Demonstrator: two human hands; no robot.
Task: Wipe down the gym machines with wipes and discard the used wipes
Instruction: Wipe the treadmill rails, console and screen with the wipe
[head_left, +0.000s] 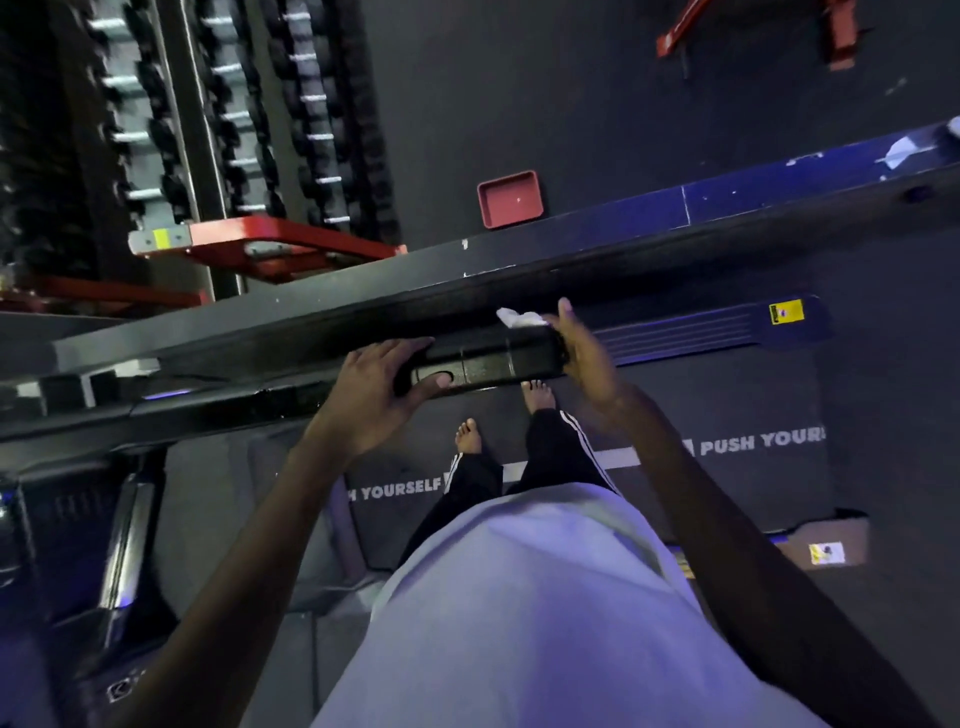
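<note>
I stand on a treadmill belt (727, 405) printed "PUSH YOURSELF". In front of me runs its black handrail (483, 364). My left hand (374, 389) grips the rail from the left, thumb under it. At the rail's right end, my right hand (582, 353) presses a crumpled white wipe (519, 318) against the top of the rail. Most of the wipe is hidden under my fingers.
A long black frame bar (363, 306) crosses the view just beyond the handrail. A red tray (510, 199) lies on the dark floor behind it. Dumbbell racks (234, 114) and red machine frames (270, 249) stand at the upper left. The treadmill console (119, 545) is at the lower left.
</note>
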